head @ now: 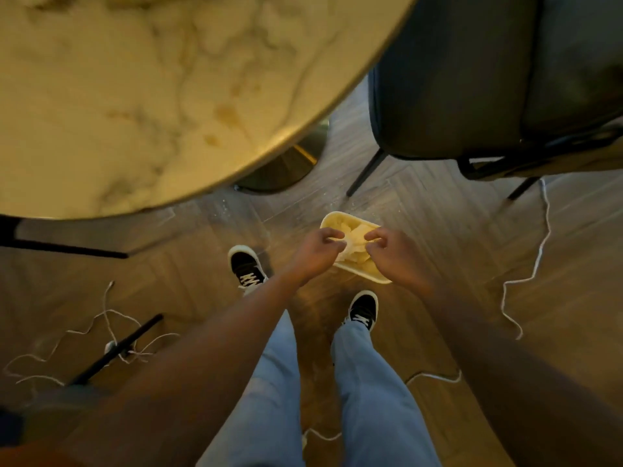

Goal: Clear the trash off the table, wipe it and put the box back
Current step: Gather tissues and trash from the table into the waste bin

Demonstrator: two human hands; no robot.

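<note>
A tangle of thin white cord [111,335] lies on the wooden herringbone floor [438,230] in the lower left of the frame, looped round a black metal chair leg [116,353]. Above it, the round marble-patterned table top [135,96] fills the upper left; its curved edge sweeps from the left middle up to the top centre, and its brass-coloured pedestal base [286,163] shows just beneath that edge.

In the middle of the frame the left hand [315,252] and the right hand [396,256] are held out over the floor, between the table edge and the chair, with bare floor around them. Each hand has its fingers curled and pinches crumpled pale paper trash [355,242] that sits in a shallow white rectangular foam tray [332,220]; the tray's lower right corner sticks out under the right hand. What carries the tray I cannot tell. Below the hands stand two black-and-white sneakers [247,267] under light blue jeans.

A dark upholstered chair [472,79] fills the upper right, its thin black legs on the floor. Another thin white cord [539,257] snakes down the right side.
</note>
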